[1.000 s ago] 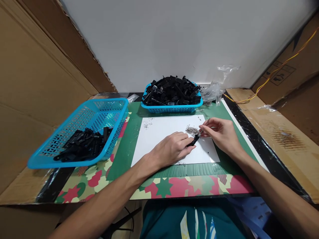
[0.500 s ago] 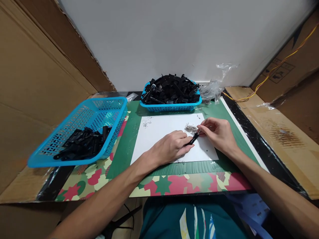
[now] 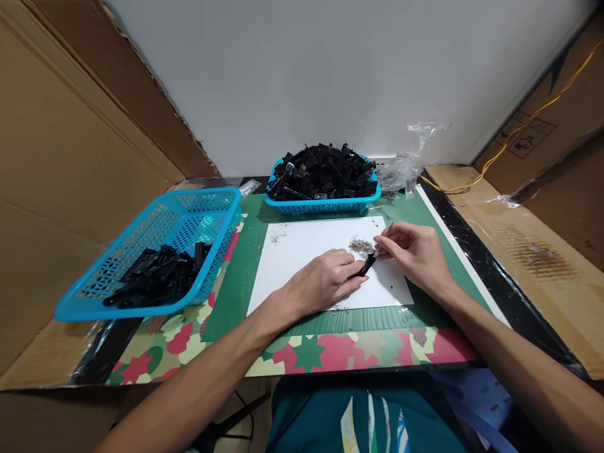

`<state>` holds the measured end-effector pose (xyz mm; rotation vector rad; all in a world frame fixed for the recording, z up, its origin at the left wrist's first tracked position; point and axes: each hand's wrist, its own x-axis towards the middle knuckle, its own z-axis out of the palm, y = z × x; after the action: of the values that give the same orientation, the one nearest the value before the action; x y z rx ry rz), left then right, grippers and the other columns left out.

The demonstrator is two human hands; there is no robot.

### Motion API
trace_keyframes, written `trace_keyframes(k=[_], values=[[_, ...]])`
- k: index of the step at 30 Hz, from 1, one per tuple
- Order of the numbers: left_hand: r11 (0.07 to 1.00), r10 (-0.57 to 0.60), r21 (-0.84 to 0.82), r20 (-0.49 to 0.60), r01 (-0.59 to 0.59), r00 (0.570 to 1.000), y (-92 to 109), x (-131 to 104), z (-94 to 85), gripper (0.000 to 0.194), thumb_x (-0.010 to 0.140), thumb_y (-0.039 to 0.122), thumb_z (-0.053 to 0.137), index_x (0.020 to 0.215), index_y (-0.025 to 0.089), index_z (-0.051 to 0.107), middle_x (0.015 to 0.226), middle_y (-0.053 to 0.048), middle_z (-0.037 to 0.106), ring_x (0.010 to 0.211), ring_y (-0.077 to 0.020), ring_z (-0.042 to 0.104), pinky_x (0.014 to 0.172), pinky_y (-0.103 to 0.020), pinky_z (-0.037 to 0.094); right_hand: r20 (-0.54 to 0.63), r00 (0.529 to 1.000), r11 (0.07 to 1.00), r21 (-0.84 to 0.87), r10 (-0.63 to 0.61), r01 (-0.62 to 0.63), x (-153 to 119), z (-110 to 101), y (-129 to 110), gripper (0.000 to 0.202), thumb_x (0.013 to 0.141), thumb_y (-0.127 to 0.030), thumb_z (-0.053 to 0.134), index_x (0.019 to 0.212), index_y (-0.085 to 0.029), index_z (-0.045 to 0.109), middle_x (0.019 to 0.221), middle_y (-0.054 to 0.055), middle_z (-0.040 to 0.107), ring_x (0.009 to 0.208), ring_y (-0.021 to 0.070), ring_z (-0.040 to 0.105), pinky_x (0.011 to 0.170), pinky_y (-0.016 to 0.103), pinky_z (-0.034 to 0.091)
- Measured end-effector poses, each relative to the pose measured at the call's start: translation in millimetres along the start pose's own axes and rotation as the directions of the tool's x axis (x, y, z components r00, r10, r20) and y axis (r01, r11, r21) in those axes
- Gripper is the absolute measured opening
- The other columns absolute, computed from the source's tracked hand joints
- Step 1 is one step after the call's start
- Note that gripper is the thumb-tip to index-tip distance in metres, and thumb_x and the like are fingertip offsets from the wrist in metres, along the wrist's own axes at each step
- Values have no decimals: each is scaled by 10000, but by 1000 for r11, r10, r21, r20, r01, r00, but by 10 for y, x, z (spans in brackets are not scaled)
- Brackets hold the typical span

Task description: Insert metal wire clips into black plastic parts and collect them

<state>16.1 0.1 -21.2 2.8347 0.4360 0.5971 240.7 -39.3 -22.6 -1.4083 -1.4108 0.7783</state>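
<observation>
My left hand [image 3: 330, 275] rests on the white sheet [image 3: 292, 270], its fingers closed round a small black plastic part [image 3: 367, 265] that points up and to the right. My right hand [image 3: 410, 248] pinches a thin metal tool [image 3: 388, 230], which looks like tweezers, with its lower end at the far tip of the black part. Whether the tool's end holds anything is too small to tell. Just left of the tool lies a pile of tiny metal pieces [image 3: 360, 245], perhaps springs.
A blue basket [image 3: 325, 206] heaped with black parts [image 3: 325, 170] stands at the back. Another blue basket [image 3: 70, 308] at left holds black pieces [image 3: 160, 274]. Loose tiny bits [image 3: 277, 236] lie on the sheet's left corner. Clear plastic bags [image 3: 399, 173] sit at back right.
The metal tool in my right hand now stands out more clearly above the fingers, tilted up to the right. My left hand and the black part hold nearly the same place.
</observation>
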Motion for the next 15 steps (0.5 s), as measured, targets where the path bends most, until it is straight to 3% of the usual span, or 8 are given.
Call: trace_keyframes(k=[7,15], values=[[1000,8,-6,36,-8,999,-9,4,-4,314,1107,312,439,1087,110,678,830,-69,637,781,-219,611,761,-352,512,-26,994,987,-121,-107,103,-1,10,13,187,905,-340,714,781,-202,696,709,51,775,629,224,775,605,329,603],[999,12,-47,31,-10,999,-28,9,-33,286,1096,296,470,1169,110,675,890,-95,681,830,-225,650,791,-346,520,-30,986,970,-186,-164,156,15,55,35,173,906,-290,682,758,-203,708,658,32,747,567,184,707,583,313,547]])
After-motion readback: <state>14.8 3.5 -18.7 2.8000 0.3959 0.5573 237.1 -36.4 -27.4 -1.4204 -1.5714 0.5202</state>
